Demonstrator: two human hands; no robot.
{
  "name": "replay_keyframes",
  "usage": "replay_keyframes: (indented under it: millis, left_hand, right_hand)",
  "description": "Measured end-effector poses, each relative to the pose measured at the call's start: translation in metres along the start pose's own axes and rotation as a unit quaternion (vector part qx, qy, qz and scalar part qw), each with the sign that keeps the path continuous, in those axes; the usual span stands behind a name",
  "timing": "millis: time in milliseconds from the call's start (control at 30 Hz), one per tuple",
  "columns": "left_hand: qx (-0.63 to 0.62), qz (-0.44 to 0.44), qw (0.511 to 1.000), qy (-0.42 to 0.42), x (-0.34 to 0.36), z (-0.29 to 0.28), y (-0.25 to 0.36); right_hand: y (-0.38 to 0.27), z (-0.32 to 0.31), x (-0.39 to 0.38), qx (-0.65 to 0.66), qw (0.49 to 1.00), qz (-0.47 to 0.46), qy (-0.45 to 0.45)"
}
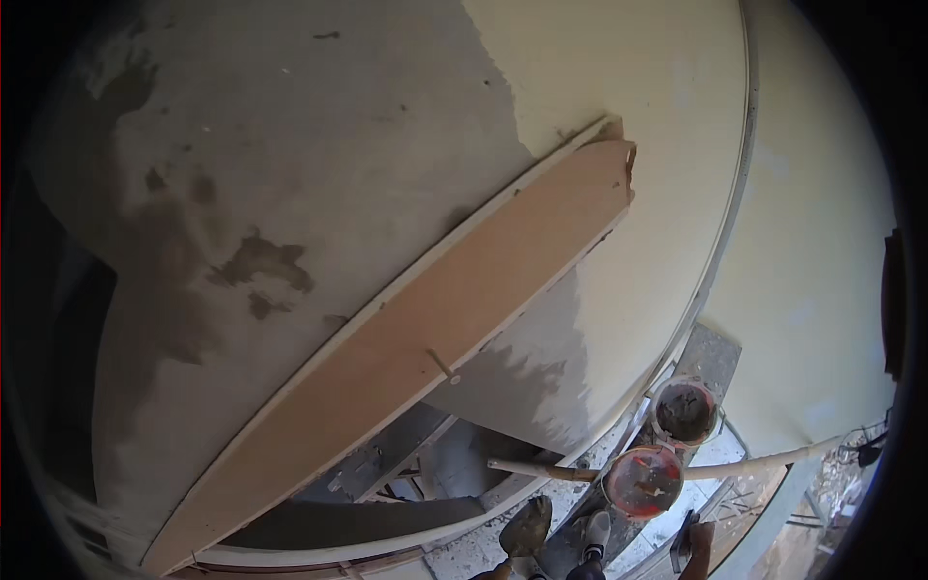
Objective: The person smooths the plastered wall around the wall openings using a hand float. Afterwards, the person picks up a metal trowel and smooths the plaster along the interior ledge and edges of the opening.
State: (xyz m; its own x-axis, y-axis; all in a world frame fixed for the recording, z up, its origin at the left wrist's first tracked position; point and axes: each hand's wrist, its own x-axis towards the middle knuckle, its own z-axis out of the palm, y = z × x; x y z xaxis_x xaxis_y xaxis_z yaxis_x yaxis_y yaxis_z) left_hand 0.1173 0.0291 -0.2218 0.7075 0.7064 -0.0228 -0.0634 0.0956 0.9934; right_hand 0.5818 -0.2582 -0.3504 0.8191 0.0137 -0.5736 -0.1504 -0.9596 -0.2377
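At the bottom edge, only a small part of my left hand (497,572) shows. It appears closed on a trowel with a broad, mortar-smeared blade (528,527), though the grip itself is mostly cut off. Further right, my right hand (698,549) is wrapped round a plastering trowel (682,539), seen nearly edge-on. Between the hands, just ahead, stands a bucket (646,483) with a red-stained inside and some grey mix. Beyond it is a second bucket (684,414) holding dark grey mix. Neither hand touches the buckets.
Both buckets stand along a narrow plank (710,360) beside my shoe (597,530). A wooden pole (541,471) crosses near them. Ahead, a long pinkish-brown sloping panel (416,348) bears a short peg (443,365). The wall (367,126) is part damp grey, part cream.
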Motion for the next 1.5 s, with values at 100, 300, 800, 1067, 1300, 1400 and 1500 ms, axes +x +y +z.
replay_keyframes:
  millis: [100,300,800,1067,1300,1400,1500]
  left_hand:
    - [0.047,-0.059,0.995,0.059,-0.011,-0.007,0.054]
    - [0.115,-0.322,0.933,0.108,-0.056,0.008,0.164]
    - [-0.017,-0.265,0.941,0.213,-0.077,-0.033,0.17]
    - [-0.081,-0.294,0.923,0.234,-0.097,-0.055,0.158]
    - [-0.067,-0.285,0.926,0.239,-0.091,-0.053,0.171]
    - [-0.068,-0.279,0.928,0.236,-0.092,-0.055,0.159]
    - [-0.059,-0.288,0.927,0.233,-0.09,-0.051,0.159]
  right_hand:
    - [0.002,-0.021,-0.028,-0.148,0.878,-0.397,0.224]
    - [-0.228,-0.227,-0.212,0.467,0.756,-0.433,0.154]
    - [-0.522,-0.319,-0.568,0.496,0.488,-0.671,0.257]
    - [-0.554,-0.297,-0.589,0.455,0.465,-0.662,0.372]
    - [-0.595,-0.399,-0.549,0.497,0.546,-0.563,0.371]
    - [-0.595,-0.414,-0.523,0.522,0.538,-0.565,0.344]
    - [-0.56,-0.378,-0.547,0.556,0.516,-0.591,0.273]
